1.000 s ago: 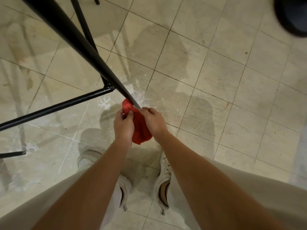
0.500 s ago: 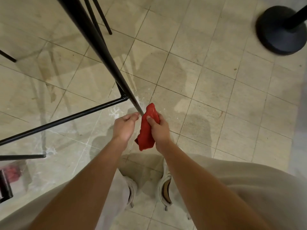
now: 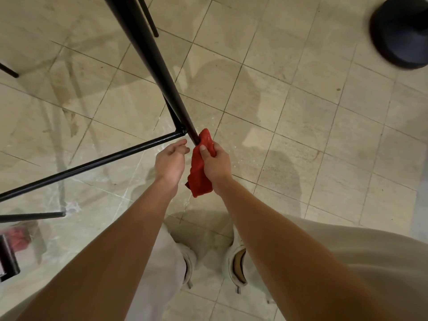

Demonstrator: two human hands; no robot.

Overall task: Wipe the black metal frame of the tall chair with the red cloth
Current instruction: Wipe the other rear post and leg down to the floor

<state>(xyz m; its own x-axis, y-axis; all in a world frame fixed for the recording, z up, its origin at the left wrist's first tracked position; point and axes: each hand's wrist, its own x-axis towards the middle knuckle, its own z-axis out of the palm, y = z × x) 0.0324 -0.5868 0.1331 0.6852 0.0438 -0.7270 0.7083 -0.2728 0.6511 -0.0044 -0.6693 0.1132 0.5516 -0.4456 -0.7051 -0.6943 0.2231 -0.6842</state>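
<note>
Right hand: closed in a fist around the red cloth, thumb laid flat on the front of the fabric and the other fingers curled behind it, mostly hidden.
Red cloth: bunched, its upper end pressed against the lower part of the black chair leg, its lower end hanging loose below the right fist.
Left hand: holds nothing; palm turned inward toward the cloth, fingers loosely bent and partly spread.
Left fingertips: just beside the chair leg and the end of the crossbar; whether they touch the metal cannot be told.
Gap between the hands: narrow, with the cloth hanging between them.
Black chair leg: slants down from the top edge of the view to the point where the cloth covers it; its foot is hidden by the cloth and the right hand.
Crossbar: thin black rod that runs from the joint on the leg, just above the left hand, out to the left edge of the view.
Floor: pale glossy tiles with diagonal grout lines and the shadow of the person.
Round black base: stands at the upper right, well apart from the hands.
Shoes: light-coloured pair below the arms, toes toward the chair.
</note>
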